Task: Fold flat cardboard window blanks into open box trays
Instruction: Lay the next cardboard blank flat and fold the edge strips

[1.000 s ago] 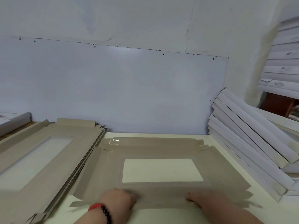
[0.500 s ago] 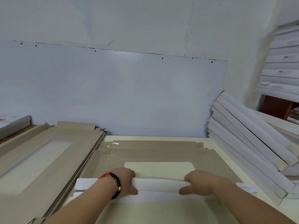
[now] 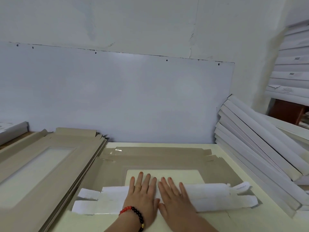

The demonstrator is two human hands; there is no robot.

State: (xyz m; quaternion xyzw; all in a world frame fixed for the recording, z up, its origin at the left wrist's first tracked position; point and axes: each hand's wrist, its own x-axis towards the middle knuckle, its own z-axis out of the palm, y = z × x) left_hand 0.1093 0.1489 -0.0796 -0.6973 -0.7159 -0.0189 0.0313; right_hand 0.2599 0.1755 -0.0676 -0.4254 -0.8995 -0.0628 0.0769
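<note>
Both hands, left (image 3: 142, 193) & right (image 3: 175, 196), flat, fingers straight, pressing white folded flap (image 3: 209, 196) onto matte grey-brown cardboard blank (image 3: 158, 159).

Packing workshop: flat blanks stack (image 3: 50, 158), folded white boxes (image 3: 260, 148) (piled against wall).

Two bare forearms with no sleeves, left hand (image 3: 142, 193) with a thin ring, a red, black and gold bead bracelet (image 3: 133, 215) at its wrist, right hand (image 3: 175, 196) with what looks like a slim ring, nails tinted orange-red
</note>
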